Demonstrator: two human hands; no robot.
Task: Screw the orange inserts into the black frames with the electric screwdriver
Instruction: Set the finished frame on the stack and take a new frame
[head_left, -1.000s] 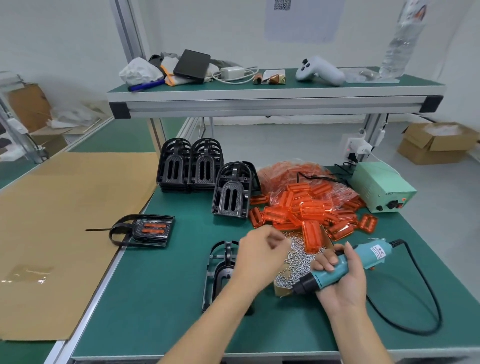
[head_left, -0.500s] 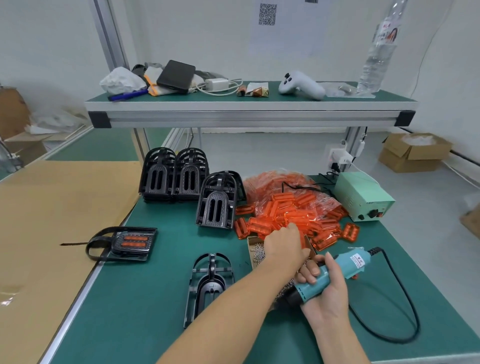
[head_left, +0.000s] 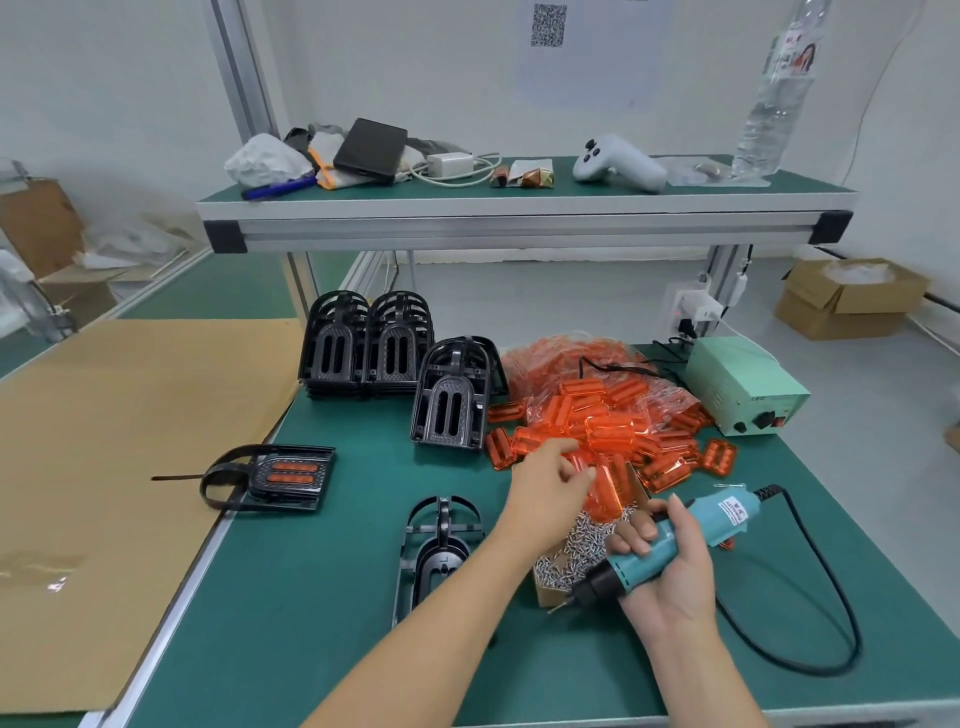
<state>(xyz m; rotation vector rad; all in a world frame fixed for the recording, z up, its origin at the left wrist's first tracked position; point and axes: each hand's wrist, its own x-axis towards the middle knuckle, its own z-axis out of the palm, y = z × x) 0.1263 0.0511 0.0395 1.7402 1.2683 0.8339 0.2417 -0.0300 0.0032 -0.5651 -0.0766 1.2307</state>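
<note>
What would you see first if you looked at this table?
Probably the bright heap of orange inserts in the middle of the green table, with the left hand reaching over its near edge. Next, the teal electric screwdriver gripped by the right hand at the front right, beside a box of small silver screws. Behind, stacks of black frames stand upright.

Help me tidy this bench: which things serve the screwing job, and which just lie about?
For the job: electric screwdriver, orange inserts, black frames, box of screws, green power supply.

Lying about: game controller, water bottle, charger, blue pen, black case.
</note>
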